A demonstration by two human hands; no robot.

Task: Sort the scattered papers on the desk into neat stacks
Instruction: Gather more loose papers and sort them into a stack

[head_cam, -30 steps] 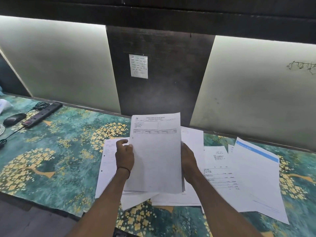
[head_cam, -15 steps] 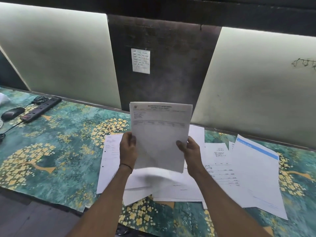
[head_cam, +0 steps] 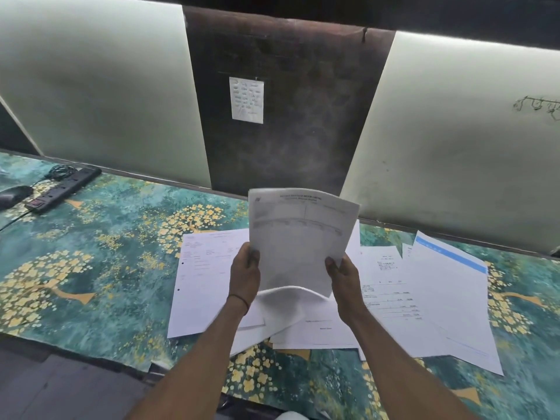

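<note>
Head camera: the left hand (head_cam: 244, 274) and the right hand (head_cam: 344, 277) each pinch a side edge of the held sheets (head_cam: 300, 237), which stand nearly upright above the desk (head_cam: 106, 253), thumbs on the printed face. Blur hides the count, perhaps two or three; a bottom edge curls toward the viewer. Beneath lie the scattered papers (head_cam: 391, 298), overlapping. A power strip (head_cam: 65, 189) and mouse (head_cam: 13, 195) sit far left.

Two hands: one left hand (head_cam: 244, 274) and one right hand (head_cam: 345, 277). One sheaf of papers (head_cam: 297, 244) is gripped between them; its sheet count cannot be told. At least five loose sheets (head_cam: 203, 283) overlap on the one desk (head_cam: 91, 268). One power strip (head_cam: 65, 189), one computer mouse (head_cam: 13, 195), one wall note (head_cam: 247, 100), two pale panels (head_cam: 100, 86), one dark panel (head_cam: 288, 131).
</note>
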